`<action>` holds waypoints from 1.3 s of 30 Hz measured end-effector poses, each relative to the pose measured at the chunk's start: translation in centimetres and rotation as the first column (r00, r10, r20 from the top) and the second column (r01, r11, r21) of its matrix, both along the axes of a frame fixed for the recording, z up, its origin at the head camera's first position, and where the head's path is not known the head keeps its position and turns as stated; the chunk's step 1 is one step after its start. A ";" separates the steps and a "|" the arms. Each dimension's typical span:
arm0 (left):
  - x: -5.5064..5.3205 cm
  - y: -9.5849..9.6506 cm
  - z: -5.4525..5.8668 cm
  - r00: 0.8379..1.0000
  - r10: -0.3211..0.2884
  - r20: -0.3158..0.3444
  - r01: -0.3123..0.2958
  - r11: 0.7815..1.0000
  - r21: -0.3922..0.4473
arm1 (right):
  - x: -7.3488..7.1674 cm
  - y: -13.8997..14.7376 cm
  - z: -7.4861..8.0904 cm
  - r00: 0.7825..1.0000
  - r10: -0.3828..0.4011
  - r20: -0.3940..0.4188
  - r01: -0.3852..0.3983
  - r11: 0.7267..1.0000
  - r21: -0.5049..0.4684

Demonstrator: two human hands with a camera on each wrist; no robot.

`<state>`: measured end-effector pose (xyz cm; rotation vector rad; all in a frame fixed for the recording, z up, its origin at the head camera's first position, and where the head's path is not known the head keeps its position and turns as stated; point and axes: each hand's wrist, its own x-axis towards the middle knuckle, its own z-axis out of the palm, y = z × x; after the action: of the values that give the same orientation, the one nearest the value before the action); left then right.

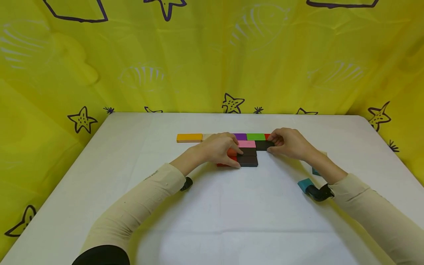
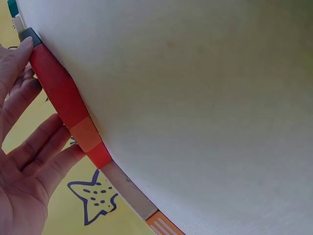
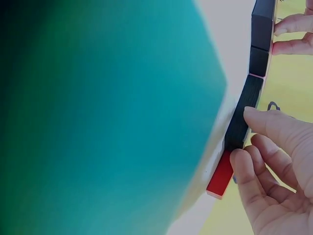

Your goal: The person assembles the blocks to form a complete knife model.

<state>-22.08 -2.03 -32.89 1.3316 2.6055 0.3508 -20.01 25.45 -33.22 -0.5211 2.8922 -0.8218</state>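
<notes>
Flat colored blocks lie in rows near the far middle of the table. In the head view my right hand (image 1: 288, 142) pinches a black block (image 1: 262, 145) at its right end, beside the pink block (image 1: 247, 144). The right wrist view shows thumb and forefinger on this black block (image 3: 240, 115), close to a red block (image 3: 221, 174). My left hand (image 1: 218, 147) rests over the left part of the rows, fingers spread. Its fingertips touch the dark brown block (image 1: 249, 151) and the front dark block (image 1: 247, 161); red and orange blocks are partly hidden beneath it.
The back row shows a yellow-orange block (image 1: 189, 138), a purple block (image 1: 240, 136) and a green block (image 1: 255, 137). A teal block (image 1: 305, 184) lies near my right wrist, another teal block (image 1: 315, 171) behind the forearm. Yellow patterned cloth (image 1: 212, 55) hangs behind the white table (image 1: 232, 213).
</notes>
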 end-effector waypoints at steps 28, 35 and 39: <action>-0.1 0.1 -0.1 1.000 0.009 0.020 -0.009 1.000 -0.001 | 5.6 8.2 0.9 0.983 -0.180 -0.042 0.177 0.981 -0.079; -0.1 0.0 0.0 1.000 0.009 0.020 -0.009 1.000 0.005 | 5.8 10.0 0.6 0.968 -0.246 0.048 0.248 0.968 -0.044; -0.1 0.0 -0.1 1.000 0.005 0.017 -0.005 1.000 0.010 | 5.7 11.0 0.0 0.970 -0.235 0.069 0.237 0.971 -0.026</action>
<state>-22.13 -2.02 -32.97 1.3201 2.5971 0.3746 -14.26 36.46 -33.24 -0.1490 2.9202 -0.9007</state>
